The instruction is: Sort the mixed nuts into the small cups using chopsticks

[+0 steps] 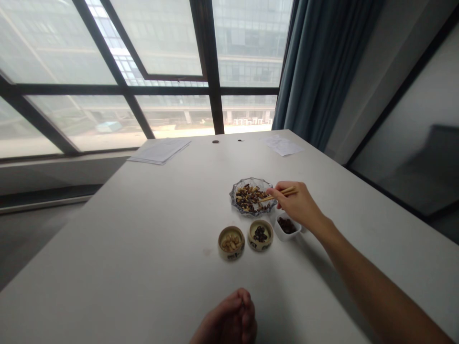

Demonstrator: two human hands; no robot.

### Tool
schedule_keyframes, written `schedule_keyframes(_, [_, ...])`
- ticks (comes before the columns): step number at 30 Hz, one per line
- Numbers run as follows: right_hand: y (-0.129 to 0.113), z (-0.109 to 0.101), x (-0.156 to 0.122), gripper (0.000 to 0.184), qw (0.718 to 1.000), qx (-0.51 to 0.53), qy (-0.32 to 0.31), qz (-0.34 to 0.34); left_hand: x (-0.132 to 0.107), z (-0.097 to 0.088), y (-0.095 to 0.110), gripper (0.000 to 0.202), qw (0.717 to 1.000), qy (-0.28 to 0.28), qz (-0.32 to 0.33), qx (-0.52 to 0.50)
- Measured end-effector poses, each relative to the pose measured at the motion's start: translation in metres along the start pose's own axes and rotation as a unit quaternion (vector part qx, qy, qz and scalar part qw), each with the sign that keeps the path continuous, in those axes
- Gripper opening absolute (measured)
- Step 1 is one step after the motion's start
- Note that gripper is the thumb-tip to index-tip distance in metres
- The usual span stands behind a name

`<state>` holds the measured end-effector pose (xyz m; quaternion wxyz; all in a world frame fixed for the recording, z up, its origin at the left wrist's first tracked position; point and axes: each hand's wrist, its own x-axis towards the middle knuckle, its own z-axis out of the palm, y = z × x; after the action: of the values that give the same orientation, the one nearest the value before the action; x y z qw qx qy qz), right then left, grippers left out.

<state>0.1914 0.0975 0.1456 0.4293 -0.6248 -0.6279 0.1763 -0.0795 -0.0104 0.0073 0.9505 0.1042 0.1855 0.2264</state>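
My right hand (297,204) is closed around a pair of wooden chopsticks (277,196), whose tips reach into a glass dish (234,200) of mixed light and dark beans. In front of the dish stand three small cups: one with pale beans (231,242), one with black beans (260,234), and a white one with dark reddish beans (287,226) just under my right wrist. My left hand (229,320) rests on the white table (143,239) at the near edge, fingers curled together with nothing seen in them.
A stack of papers (160,150) lies at the table's far left, a single sheet (283,145) at the far right. Two small round holes (215,141) sit near the far edge. Large windows and a blue curtain (319,71) stand behind.
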Motion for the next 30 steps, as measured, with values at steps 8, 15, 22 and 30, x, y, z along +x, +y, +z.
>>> schedule_keyframes(8, [0.0,-0.001,0.0,0.049,0.999,-0.021,0.021,-0.015,-0.003,-0.001,0.001,0.013,1.0,0.005,-0.006,-0.004])
schedule_keyframes(15, [-0.024,-0.025,-0.012,0.046,0.998,-0.037,0.052,-0.023,-0.002,0.0,-0.001,0.017,1.0,0.008,0.003,0.015])
schedule_keyframes(22, [-0.064,-0.083,-0.049,0.046,0.988,-0.108,0.101,-0.033,-0.003,-0.001,-0.001,0.014,1.0,0.001,-0.002,0.004])
schedule_keyframes(30, [-0.071,-0.099,-0.07,0.049,0.99,-0.136,0.036,-0.027,-0.001,-0.001,0.001,0.015,1.0,0.0,-0.001,0.008])
